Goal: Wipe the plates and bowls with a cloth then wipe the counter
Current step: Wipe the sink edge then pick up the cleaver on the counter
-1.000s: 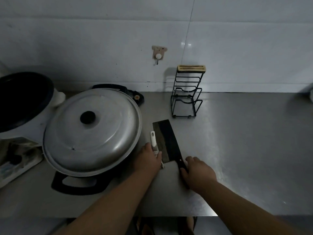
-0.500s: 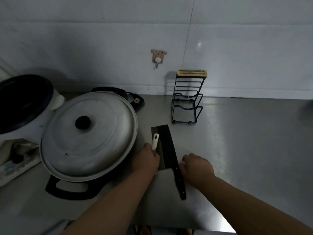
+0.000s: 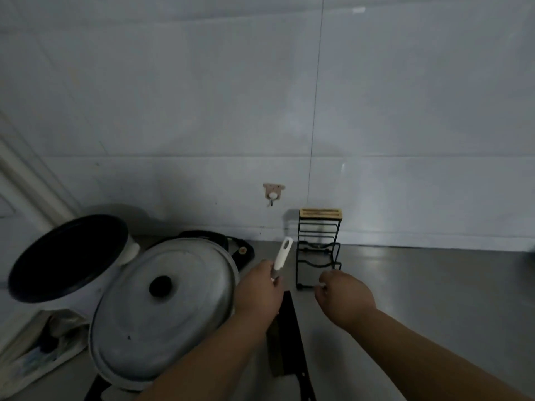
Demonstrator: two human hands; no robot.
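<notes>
My left hand (image 3: pixel 257 293) grips a small utensil with a white handle (image 3: pixel 282 257); the handle points up and away from me, and the working end is hidden in my fist. A dark cleaver (image 3: pixel 285 342) lies flat on the steel counter (image 3: pixel 419 299) under my left wrist. My right hand (image 3: pixel 344 299) hovers just in front of the base of a black wire knife rack (image 3: pixel 318 247), its fingers loosely curled and holding nothing. No cloth, plate or bowl is in view.
A large metal lid (image 3: pixel 165 308) covers a black-handled pan at the left. An open rice cooker (image 3: pixel 66 256) stands behind it, with a crumpled bag (image 3: pixel 37 348) at the counter's left edge. A small hook (image 3: pixel 273 193) hangs on the tiled wall.
My left hand lifted the white-handled utensil off the counter. My right hand let go of the cleaver's handle and moved forward to the rack. The view tilted up.
</notes>
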